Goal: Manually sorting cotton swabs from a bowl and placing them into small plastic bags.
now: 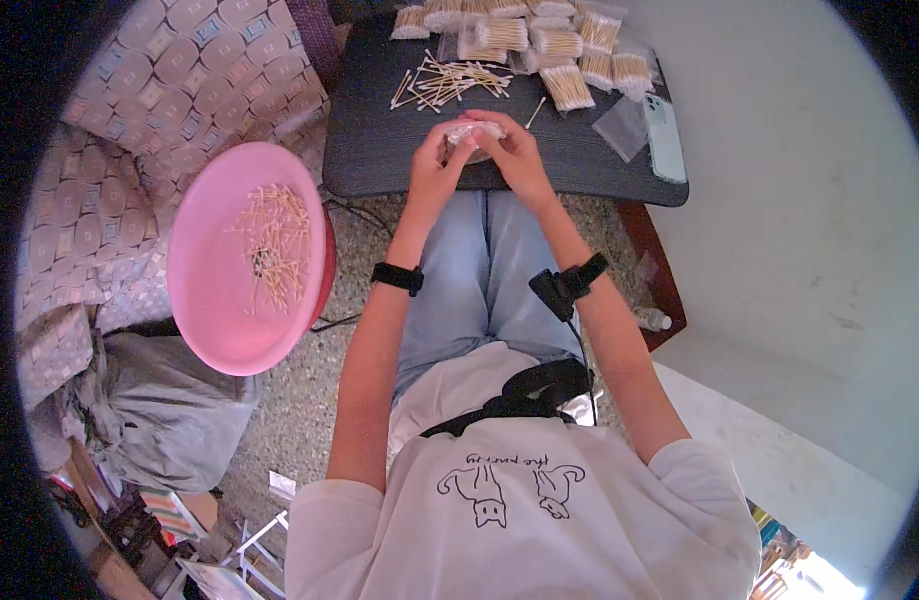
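Both my hands meet over the near edge of a dark table, closed round a small clear bag of cotton swabs (476, 131). My left hand (437, 165) grips its left side and my right hand (519, 163) its right, thumbs together on top. Fingers hide much of the bag. Just beyond lies a loose pile of cotton swabs (449, 82) with wooden sticks. One single swab (535, 112) rests apart, right of the pile. Filled bags of swabs (567, 88) are heaped along the far side of the table.
The black table (369, 150) also carries an empty clear bag (619, 128) and a pale phone (663, 138) at its right. A pink basin (211, 300) with many loose swabs stands at left, beside a patterned sofa (199, 80). A white wall (799, 180) rises at right.
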`<state>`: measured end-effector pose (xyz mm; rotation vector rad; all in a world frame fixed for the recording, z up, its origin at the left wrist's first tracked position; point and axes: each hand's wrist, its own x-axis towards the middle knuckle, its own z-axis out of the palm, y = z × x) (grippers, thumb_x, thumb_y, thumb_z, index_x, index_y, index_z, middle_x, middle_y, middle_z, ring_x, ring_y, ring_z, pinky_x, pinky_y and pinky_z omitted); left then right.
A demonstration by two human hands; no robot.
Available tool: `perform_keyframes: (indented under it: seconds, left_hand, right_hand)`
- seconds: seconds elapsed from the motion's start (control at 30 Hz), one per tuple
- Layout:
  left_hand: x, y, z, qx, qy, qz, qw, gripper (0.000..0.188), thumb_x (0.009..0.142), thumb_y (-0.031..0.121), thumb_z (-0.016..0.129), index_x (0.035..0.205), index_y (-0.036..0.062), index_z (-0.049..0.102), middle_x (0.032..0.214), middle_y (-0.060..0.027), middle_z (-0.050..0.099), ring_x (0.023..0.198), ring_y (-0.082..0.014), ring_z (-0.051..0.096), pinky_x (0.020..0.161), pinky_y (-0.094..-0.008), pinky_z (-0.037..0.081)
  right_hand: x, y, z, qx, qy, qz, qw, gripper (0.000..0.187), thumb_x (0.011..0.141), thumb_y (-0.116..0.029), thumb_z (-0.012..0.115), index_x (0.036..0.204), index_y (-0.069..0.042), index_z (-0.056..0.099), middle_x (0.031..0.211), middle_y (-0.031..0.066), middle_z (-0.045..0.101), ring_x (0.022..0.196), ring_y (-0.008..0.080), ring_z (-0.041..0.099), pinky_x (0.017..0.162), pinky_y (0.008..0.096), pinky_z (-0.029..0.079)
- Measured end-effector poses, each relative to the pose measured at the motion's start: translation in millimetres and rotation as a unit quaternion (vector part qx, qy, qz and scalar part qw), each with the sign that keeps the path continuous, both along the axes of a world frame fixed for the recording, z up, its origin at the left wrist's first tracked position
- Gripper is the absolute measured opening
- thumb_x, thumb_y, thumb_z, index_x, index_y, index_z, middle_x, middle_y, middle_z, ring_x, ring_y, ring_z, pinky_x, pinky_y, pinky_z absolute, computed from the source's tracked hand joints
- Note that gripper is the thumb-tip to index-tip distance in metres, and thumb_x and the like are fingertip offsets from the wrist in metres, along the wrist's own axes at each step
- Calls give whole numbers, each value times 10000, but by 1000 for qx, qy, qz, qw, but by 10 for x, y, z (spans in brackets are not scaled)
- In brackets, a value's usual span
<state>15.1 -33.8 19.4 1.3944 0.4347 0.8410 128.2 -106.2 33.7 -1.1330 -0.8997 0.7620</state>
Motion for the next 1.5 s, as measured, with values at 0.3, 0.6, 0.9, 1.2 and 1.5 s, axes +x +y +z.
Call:
perform_keyframes:
  seconds: [0.3, 0.6, 0.9, 1.2, 1.5]
  left_hand:
    - [38, -61, 47, -80, -10, 58, 995, 269, 912, 249, 554, 1068, 29, 565, 1017, -42, 596, 924, -102, 539, 812, -247, 421]
    - [48, 6, -91, -75, -31, 57, 995, 262, 894, 234, 558, 1066, 37, 570, 1013, -33, 592, 934, -105, 542, 832, -249, 414]
    - [152, -9, 75, -122, -55, 53, 990, 223, 858, 160, 596, 1011, -2, 595, 970, -65, 620, 866, -107, 582, 753, -242, 464]
    - [152, -32, 13, -135, 16, 37, 990, 283, 854, 240, 609, 1018, 9, 625, 958, -39, 637, 863, -119, 593, 772, -247, 450]
    - [99, 16, 81, -90, -5, 5, 996, 309, 873, 263, 604, 1030, -4, 607, 954, -44, 630, 862, -95, 583, 774, -247, 454]
  right_hand:
    - [37, 22, -135, -36, 106, 36, 993, 321, 895, -219, 568, 1128, -2, 616, 1137, 72, 616, 1025, 134, 552, 914, 274, 411]
    - [-37, 63, -33, -32, 136, 24, 990, 294, 871, -195, 575, 1074, 7, 642, 1060, 57, 645, 954, 111, 571, 856, 246, 430]
    - [2, 91, -69, -21, 170, -17, 985, 255, 857, -152, 571, 1031, 21, 639, 1028, 92, 640, 929, 149, 585, 832, 264, 443]
    - [82, 64, -68, -54, 225, 52, 972, 291, 874, -190, 577, 1099, -7, 595, 1061, 69, 619, 982, 159, 571, 855, 275, 441]
    - [42, 38, -111, -33, 118, -51, 991, 268, 867, -218, 608, 1013, 1, 657, 945, 46, 661, 868, 111, 586, 770, 245, 452]
